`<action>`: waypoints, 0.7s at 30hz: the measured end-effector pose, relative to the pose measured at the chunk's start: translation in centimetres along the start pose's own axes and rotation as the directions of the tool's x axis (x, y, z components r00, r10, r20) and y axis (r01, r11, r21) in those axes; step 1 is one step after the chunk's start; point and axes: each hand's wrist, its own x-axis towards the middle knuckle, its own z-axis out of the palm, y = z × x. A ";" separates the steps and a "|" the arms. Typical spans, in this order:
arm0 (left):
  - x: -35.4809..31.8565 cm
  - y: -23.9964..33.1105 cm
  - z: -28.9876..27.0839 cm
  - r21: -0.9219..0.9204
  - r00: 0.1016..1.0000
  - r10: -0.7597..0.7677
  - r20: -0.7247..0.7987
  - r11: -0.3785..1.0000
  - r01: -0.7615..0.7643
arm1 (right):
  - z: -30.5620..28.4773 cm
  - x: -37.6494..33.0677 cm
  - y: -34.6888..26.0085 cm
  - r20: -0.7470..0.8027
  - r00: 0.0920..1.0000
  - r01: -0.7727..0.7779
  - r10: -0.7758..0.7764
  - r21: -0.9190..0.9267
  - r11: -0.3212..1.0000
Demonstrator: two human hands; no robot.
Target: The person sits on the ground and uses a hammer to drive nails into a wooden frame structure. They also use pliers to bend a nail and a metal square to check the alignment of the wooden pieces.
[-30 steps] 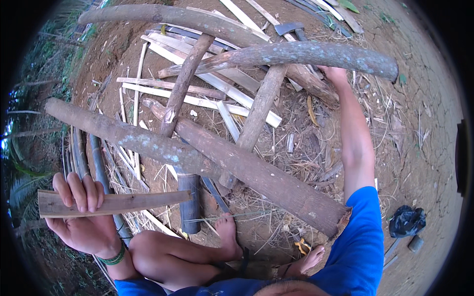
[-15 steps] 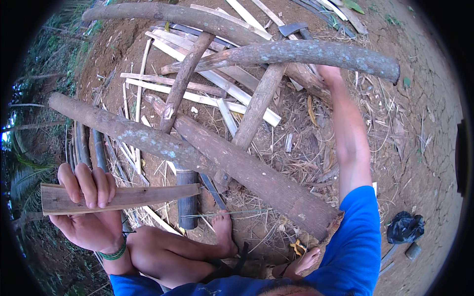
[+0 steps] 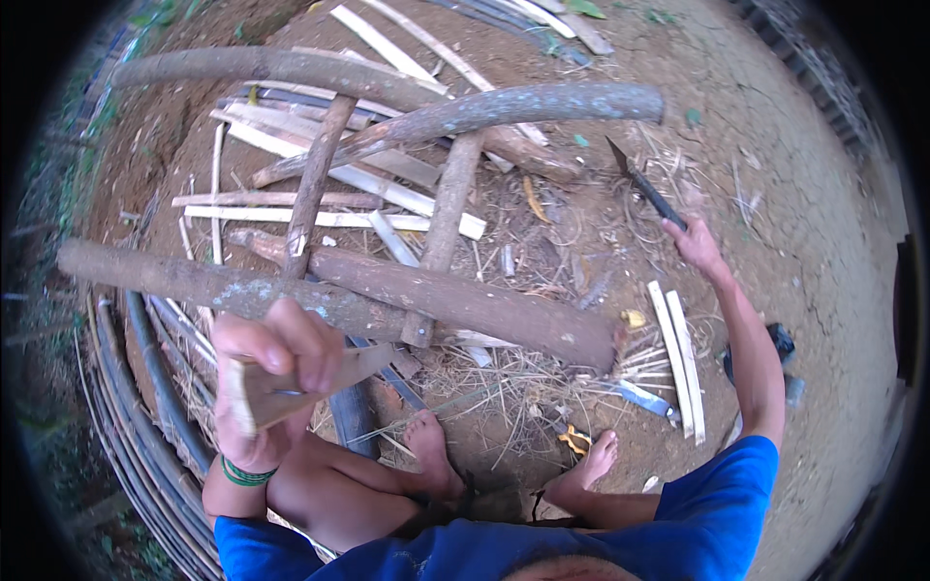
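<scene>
My left hand [image 3: 266, 382] grips a flat piece of split wood [image 3: 320, 382] at the lower left, close to my bent knee, its far end pointing right. A green band circles that wrist. My right hand [image 3: 696, 247] is stretched out to the right, shut on the handle of a long dark blade [image 3: 641, 184] that points up and left over the dirt. Between the hands lies a thick log [image 3: 455, 300] resting across other logs. My bare feet [image 3: 436, 455] stand on the ground below it.
Several logs [image 3: 484, 107] are stacked crosswise at the top, with pale split slats [image 3: 329, 218] under them. Two light slats [image 3: 678, 358] lie on the dirt near my right arm. Curved dark poles [image 3: 165, 407] run along the left edge. A dark bundle [image 3: 780, 344] lies at right.
My right hand has come away from the upper log and now holds the blade out to the right. The left hand has raised and turned the wood piece end-on toward me.
</scene>
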 end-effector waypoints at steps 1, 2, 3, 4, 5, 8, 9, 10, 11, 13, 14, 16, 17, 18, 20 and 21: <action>-0.4 -0.1 0.5 -0.045 0.998 -0.025 0.059 0.999 0.028 | -0.7 -4.1 -0.7 0.028 0.998 -0.065 0.060 0.202 0.977; -0.8 -0.4 1.2 -0.110 0.991 -0.001 0.137 0.994 0.016 | -1.1 -8.5 -1.5 0.071 0.991 -0.131 0.112 0.398 0.908; -1.0 -0.7 1.9 -0.153 0.977 0.028 0.209 0.988 0.004 | -1.9 -13.0 -2.6 0.063 0.991 -0.137 0.121 0.453 0.881; -1.1 -0.9 2.8 -0.197 0.957 0.065 0.283 0.980 -0.008 | -2.7 -17.4 -3.0 0.043 0.990 -0.136 0.132 0.504 0.853; -1.3 -1.1 3.7 -0.238 0.929 0.104 0.354 0.971 -0.018 | -3.4 -21.5 -3.4 0.022 0.990 -0.128 0.139 0.556 0.821; -2.0 -1.4 7.4 -0.297 0.866 0.055 0.498 0.948 0.111 | -6.4 -32.3 -5.9 -0.002 0.999 -0.024 0.034 0.667 0.745; -2.7 -1.2 8.8 -0.303 0.851 0.014 0.525 0.938 0.171 | -7.7 -35.7 -8.5 0.036 0.997 -0.069 0.064 0.749 0.659; -3.0 -1.6 10.4 -0.326 0.866 -0.022 0.499 0.921 0.212 | -8.2 -38.7 -10.0 0.007 0.994 -0.075 0.106 0.751 0.656; -3.2 -2.4 12.2 -0.349 0.881 -0.067 0.467 0.902 0.254 | -8.3 -41.6 -11.2 -0.011 0.989 -0.088 0.146 0.752 0.653; -2.7 -4.5 15.7 -0.371 0.894 -0.034 0.448 0.902 0.220 | -7.7 -47.1 -12.9 -0.165 0.972 0.033 0.168 0.802 0.597; -2.3 -6.0 17.5 -0.386 0.891 -0.028 0.454 0.895 0.224 | -7.6 -49.0 -13.7 -0.232 0.957 0.095 0.176 0.820 0.564; -1.3 -8.8 19.5 -0.393 0.892 -0.040 0.451 0.888 0.238 | -7.0 -51.8 -17.0 -0.369 0.917 0.247 0.149 0.822 0.514; -1.4 -10.0 19.8 -0.387 0.900 -0.065 0.432 0.888 0.250 | -6.2 -53.0 -18.7 -0.423 0.895 0.307 0.145 0.817 0.488; -1.6 -11.0 19.7 -0.387 0.928 -0.058 0.369 0.898 0.210 | -5.3 -54.1 -19.7 -0.441 0.886 0.295 0.141 0.773 0.561; -2.8 -14.1 18.3 -0.414 0.959 -0.066 0.274 0.892 0.180 | -2.0 -55.4 -19.9 -0.502 0.852 0.302 0.150 0.704 0.643; -3.4 -14.9 17.7 -0.386 0.976 -0.073 0.205 0.910 0.149 | -0.1 -56.1 -20.1 -0.528 0.832 0.284 0.171 0.669 0.687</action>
